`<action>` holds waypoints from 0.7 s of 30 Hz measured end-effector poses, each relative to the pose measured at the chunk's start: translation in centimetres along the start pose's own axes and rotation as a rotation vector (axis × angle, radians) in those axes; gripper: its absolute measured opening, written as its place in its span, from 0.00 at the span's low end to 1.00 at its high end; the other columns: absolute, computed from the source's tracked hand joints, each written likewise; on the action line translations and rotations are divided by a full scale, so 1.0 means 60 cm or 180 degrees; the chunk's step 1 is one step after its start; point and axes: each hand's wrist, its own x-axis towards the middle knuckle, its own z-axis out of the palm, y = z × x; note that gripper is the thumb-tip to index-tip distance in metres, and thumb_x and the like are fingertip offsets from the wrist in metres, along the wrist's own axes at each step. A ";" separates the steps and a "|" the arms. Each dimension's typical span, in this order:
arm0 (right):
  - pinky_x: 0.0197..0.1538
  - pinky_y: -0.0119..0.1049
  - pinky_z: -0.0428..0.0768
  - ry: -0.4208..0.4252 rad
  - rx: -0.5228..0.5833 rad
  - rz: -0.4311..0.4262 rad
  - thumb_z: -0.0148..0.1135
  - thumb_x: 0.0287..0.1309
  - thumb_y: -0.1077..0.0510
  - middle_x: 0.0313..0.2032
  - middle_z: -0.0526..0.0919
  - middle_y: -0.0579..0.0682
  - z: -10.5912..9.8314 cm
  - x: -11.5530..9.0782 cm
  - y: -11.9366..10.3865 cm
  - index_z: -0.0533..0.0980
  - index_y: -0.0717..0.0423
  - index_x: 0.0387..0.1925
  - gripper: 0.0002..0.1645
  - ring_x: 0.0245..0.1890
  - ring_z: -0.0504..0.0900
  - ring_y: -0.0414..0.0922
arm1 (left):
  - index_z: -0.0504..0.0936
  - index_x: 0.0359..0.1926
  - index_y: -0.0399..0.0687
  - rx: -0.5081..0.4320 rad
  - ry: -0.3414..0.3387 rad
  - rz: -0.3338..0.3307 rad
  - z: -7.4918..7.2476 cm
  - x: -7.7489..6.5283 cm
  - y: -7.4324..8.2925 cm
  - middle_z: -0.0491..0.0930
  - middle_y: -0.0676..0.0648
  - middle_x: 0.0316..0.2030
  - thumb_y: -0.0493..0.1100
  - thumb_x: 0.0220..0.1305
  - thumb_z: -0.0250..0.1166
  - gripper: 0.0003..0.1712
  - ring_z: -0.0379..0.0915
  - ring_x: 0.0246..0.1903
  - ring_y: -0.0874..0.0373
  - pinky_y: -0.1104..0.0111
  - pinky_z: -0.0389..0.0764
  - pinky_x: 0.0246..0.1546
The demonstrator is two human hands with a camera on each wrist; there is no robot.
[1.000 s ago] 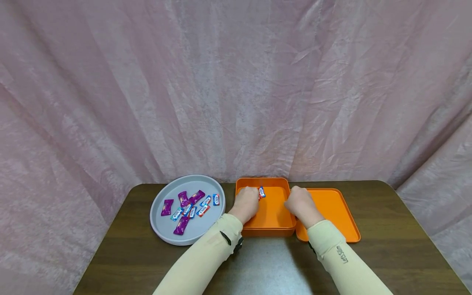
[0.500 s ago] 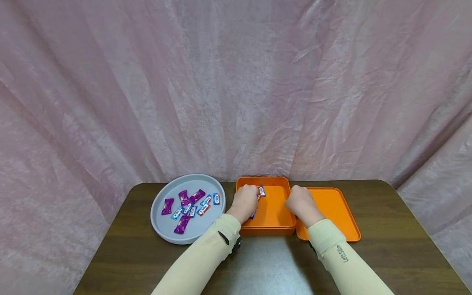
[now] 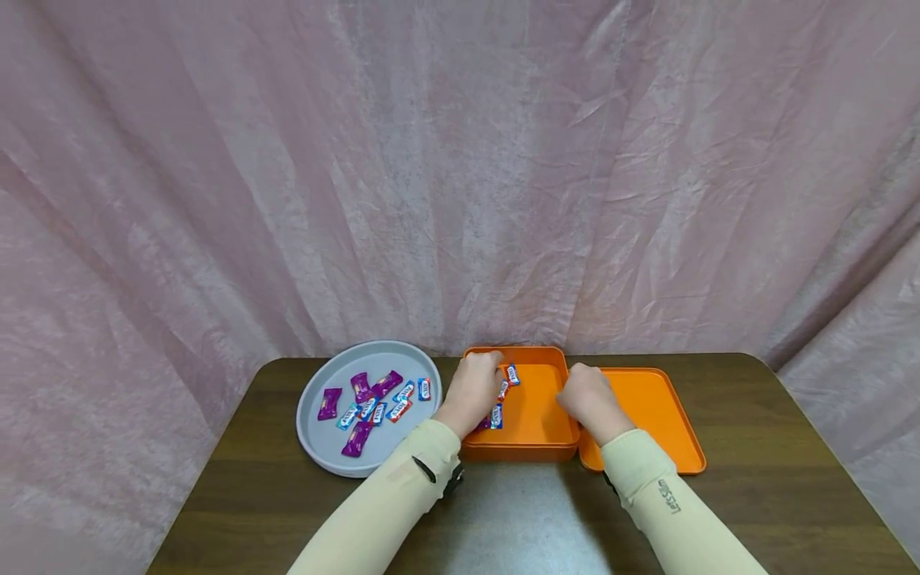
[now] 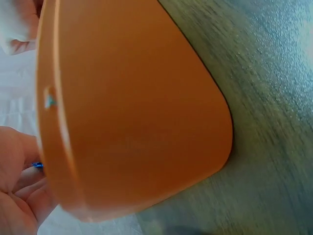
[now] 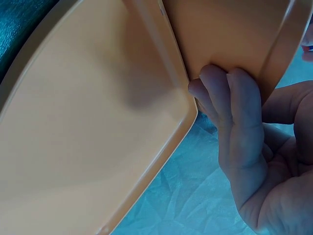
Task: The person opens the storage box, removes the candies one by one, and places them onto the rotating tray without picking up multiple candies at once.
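In the head view my left hand (image 3: 472, 391) is over the left side of an orange box (image 3: 535, 403). A bit of blue wrapper (image 4: 37, 165) shows between its thumb and fingers in the left wrist view, a small wrapped candy it pinches. Inside the box lie a blue-and-white candy (image 3: 513, 374), a red one (image 3: 503, 390), another blue one (image 3: 497, 416) and a purple one (image 3: 483, 424) partly under the hand. My right hand (image 3: 592, 401) grips the box's right wall, its fingers (image 5: 242, 117) flat against the outside and the thumb over the rim.
On the left stands a round grey tray (image 3: 312, 443) with several purple candies (image 3: 328, 403) and smaller blue, red and white ones (image 3: 399, 410). A shallow orange lid-like tray (image 3: 650, 411) lies against the box's right side. A pink curtain (image 3: 460, 176) hangs behind the brown table (image 3: 776, 479).
My left hand has shifted slightly left and back, its fingers lifting. More candies show in the box beside it, a blue one and a purple one. My right hand stays on the box wall.
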 end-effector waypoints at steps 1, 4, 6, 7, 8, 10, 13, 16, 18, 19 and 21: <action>0.18 0.34 0.71 0.0004 0.0000 -0.0004 0.56 0.52 0.63 0.23 0.76 0.56 0.000 0.000 0.000 0.74 0.66 0.35 0.09 0.18 0.74 0.48 | 0.82 0.44 0.48 -0.0008 0.0051 0.0002 -0.004 -0.002 0.000 0.84 0.49 0.37 0.39 0.61 0.60 0.11 0.78 0.29 0.60 0.68 0.82 0.36; 0.18 0.34 0.71 0.0015 -0.0005 -0.0010 0.56 0.52 0.63 0.23 0.76 0.56 0.001 0.001 0.002 0.74 0.66 0.35 0.10 0.18 0.74 0.48 | 0.82 0.43 0.47 -0.0096 0.0141 -0.0072 -0.014 -0.007 -0.001 0.84 0.48 0.35 0.39 0.59 0.62 0.10 0.79 0.30 0.59 0.66 0.83 0.37; 0.17 0.34 0.71 0.0015 -0.0014 -0.0007 0.56 0.52 0.63 0.23 0.76 0.56 0.001 0.001 0.002 0.74 0.66 0.35 0.09 0.18 0.74 0.48 | 0.83 0.41 0.46 -0.0161 0.0202 -0.0111 -0.020 -0.010 -0.002 0.84 0.49 0.35 0.40 0.58 0.63 0.09 0.79 0.30 0.58 0.65 0.82 0.38; 0.17 0.34 0.72 0.0008 -0.0014 -0.0001 0.57 0.52 0.63 0.22 0.76 0.56 0.000 0.001 0.002 0.74 0.66 0.35 0.09 0.17 0.74 0.48 | 0.84 0.41 0.47 -0.0191 0.0228 -0.0120 -0.023 -0.011 -0.002 0.84 0.49 0.34 0.40 0.58 0.63 0.09 0.79 0.30 0.58 0.65 0.82 0.38; 0.17 0.34 0.72 -0.0002 -0.0012 0.0001 0.57 0.52 0.62 0.22 0.76 0.56 0.000 0.000 0.001 0.74 0.66 0.35 0.09 0.17 0.74 0.48 | 0.84 0.39 0.48 -0.0200 0.0271 -0.0118 -0.026 -0.012 -0.002 0.84 0.50 0.34 0.41 0.58 0.64 0.08 0.79 0.30 0.58 0.65 0.82 0.38; 0.17 0.34 0.72 -0.0012 -0.0017 0.0001 0.57 0.52 0.62 0.22 0.76 0.56 -0.001 -0.001 0.001 0.74 0.66 0.34 0.09 0.16 0.75 0.48 | 0.85 0.37 0.50 -0.0172 0.0396 -0.0046 -0.032 -0.014 -0.002 0.85 0.52 0.32 0.42 0.57 0.65 0.07 0.79 0.29 0.58 0.65 0.82 0.37; 0.17 0.34 0.72 -0.0004 -0.0027 -0.0005 0.57 0.52 0.62 0.21 0.76 0.56 -0.003 -0.002 0.000 0.74 0.65 0.33 0.09 0.16 0.75 0.48 | 0.87 0.34 0.53 -0.0071 0.0604 0.0103 -0.041 -0.015 -0.005 0.85 0.55 0.30 0.44 0.57 0.65 0.06 0.81 0.28 0.58 0.65 0.81 0.33; 0.17 0.34 0.72 -0.0001 -0.0045 -0.0022 0.58 0.52 0.62 0.21 0.76 0.56 -0.003 -0.004 0.000 0.75 0.66 0.33 0.09 0.16 0.74 0.48 | 0.87 0.35 0.55 -0.0068 0.0703 0.0181 -0.048 -0.016 -0.011 0.86 0.55 0.32 0.44 0.59 0.64 0.06 0.82 0.30 0.59 0.66 0.81 0.34; 0.17 0.34 0.72 -0.0004 -0.0044 -0.0024 0.58 0.52 0.62 0.21 0.76 0.56 -0.003 -0.004 0.000 0.75 0.66 0.33 0.09 0.16 0.74 0.48 | 0.87 0.36 0.54 -0.0149 0.0727 0.0183 -0.054 -0.016 -0.018 0.86 0.54 0.34 0.44 0.60 0.63 0.07 0.82 0.32 0.59 0.66 0.82 0.35; 0.17 0.34 0.72 -0.0001 -0.0047 -0.0030 0.58 0.52 0.62 0.21 0.76 0.56 -0.003 -0.005 -0.001 0.75 0.66 0.33 0.09 0.16 0.74 0.48 | 0.87 0.37 0.54 -0.0195 0.0738 0.0180 -0.056 -0.016 -0.022 0.86 0.54 0.35 0.43 0.61 0.63 0.07 0.82 0.33 0.59 0.66 0.82 0.36; 0.17 0.34 0.72 0.0011 -0.0044 -0.0035 0.58 0.51 0.62 0.22 0.76 0.56 -0.002 -0.004 0.000 0.75 0.66 0.33 0.09 0.17 0.75 0.48 | 0.87 0.37 0.53 -0.0307 0.0747 0.0138 -0.062 -0.017 -0.030 0.86 0.53 0.36 0.42 0.61 0.62 0.07 0.82 0.35 0.60 0.66 0.82 0.39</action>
